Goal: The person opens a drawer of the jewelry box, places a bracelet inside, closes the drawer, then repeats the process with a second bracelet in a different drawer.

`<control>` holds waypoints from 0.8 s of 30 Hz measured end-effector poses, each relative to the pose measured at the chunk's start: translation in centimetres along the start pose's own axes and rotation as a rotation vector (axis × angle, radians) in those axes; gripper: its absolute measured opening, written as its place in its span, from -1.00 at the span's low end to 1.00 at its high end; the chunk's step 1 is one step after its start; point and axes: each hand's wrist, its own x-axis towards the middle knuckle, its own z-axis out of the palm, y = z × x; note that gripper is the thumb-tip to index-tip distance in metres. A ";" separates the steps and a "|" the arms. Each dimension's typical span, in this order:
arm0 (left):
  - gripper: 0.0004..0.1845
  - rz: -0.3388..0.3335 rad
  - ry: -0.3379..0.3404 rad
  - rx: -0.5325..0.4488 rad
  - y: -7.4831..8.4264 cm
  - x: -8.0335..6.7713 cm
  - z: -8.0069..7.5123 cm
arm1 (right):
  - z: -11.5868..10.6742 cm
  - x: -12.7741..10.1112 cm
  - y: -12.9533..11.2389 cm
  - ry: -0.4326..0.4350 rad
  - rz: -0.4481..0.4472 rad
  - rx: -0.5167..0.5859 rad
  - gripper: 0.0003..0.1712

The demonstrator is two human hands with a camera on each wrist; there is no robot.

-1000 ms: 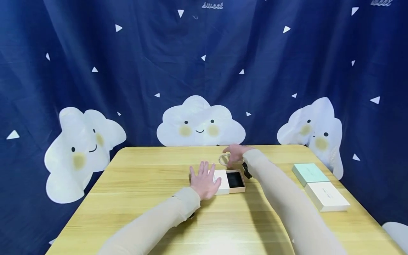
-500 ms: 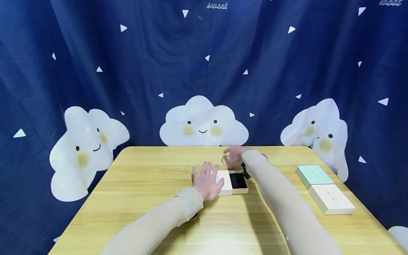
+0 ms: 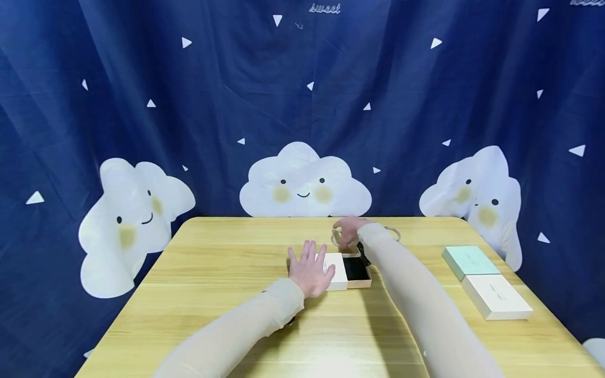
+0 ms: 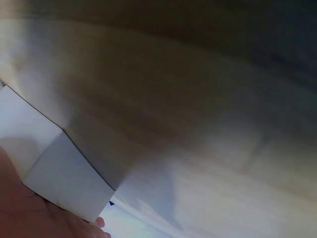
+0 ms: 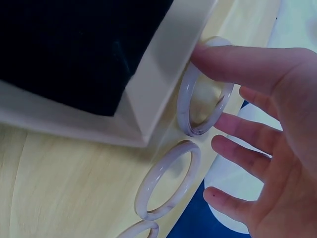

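Head view, wooden table (image 3: 222,278) under hands (image 3: 309,274), blue cloud-print curtain (image 3: 283,115)

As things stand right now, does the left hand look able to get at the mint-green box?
Probably not directly: the left hand rests on the partly open white box, and the right arm extends between it and the mint-green box. It would likely have to pass over that arm.

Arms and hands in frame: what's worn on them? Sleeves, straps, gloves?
Left sleeve and right sleeve: long, pale beige, plain, ending in cuffs at the wrists. Left hand and right hand: no gloves. Black wrist gear shows below the right cuff; only a dark sliver shows under the left. No cables visible.
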 end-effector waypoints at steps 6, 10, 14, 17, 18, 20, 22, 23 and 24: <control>-0.24 0.006 0.014 -0.021 0.1 -0.3 -0.4 | -0.3 -0.7 -0.4 0.003 -0.008 -0.017 0.00; -0.25 0.006 0.017 -0.020 0.2 -0.4 -0.6 | -0.3 -0.7 -0.5 0.009 -0.010 -0.039 -0.01; -0.26 0.006 0.023 -0.019 0.2 -0.6 -0.9 | -0.3 -0.6 -0.4 0.006 -0.021 -0.050 -0.02; -0.27 0.006 0.027 -0.022 0.3 -0.8 -1.0 | -0.3 -0.6 -0.4 0.005 -0.014 -0.051 -0.03; -0.27 0.006 0.027 -0.022 0.3 -0.8 -1.0 | -0.3 -0.6 -0.5 0.006 -0.010 -0.052 -0.03; -0.27 0.005 0.030 -0.026 0.3 -0.9 -1.0 | -0.3 -0.7 -0.5 0.013 -0.003 -0.055 -0.02; -0.27 0.003 0.030 -0.032 0.4 -0.9 -0.9 | -0.3 -0.8 -0.5 0.019 0.000 -0.059 -0.01; -0.27 0.001 0.029 -0.034 0.4 -0.8 -0.9 | -0.3 -0.9 -0.6 0.024 -0.001 -0.062 0.00; -0.27 0.000 0.029 -0.036 0.4 -0.8 -0.9 | -0.3 -0.9 -0.6 0.025 0.000 -0.060 0.00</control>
